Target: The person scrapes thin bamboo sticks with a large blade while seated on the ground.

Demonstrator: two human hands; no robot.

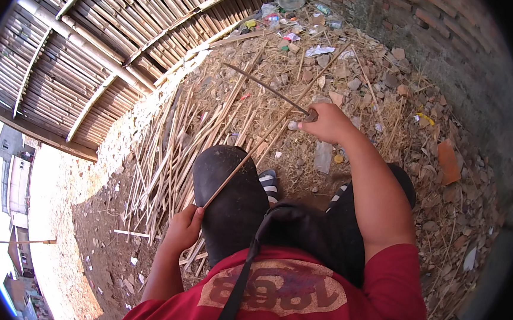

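Note:
My left hand, beside my left knee, is closed round the near end of a thin bamboo strip. The strip slants up to the right across the knee and passes close by my right hand. That hand is wrapped round the handle of a long, dark-bladed knife. Its blade points left and away from me, above the ground, and looks narrow from here. Whether the right fingers also touch the strip cannot be made out. Left of my knees lies a loose pile of split bamboo strips.
A bamboo-slat panel rises at the far left, and a brick wall runs along the right. Stones, straw and litter cover the ground ahead. A broken orange tile piece lies at right. My sandalled feet are between my knees.

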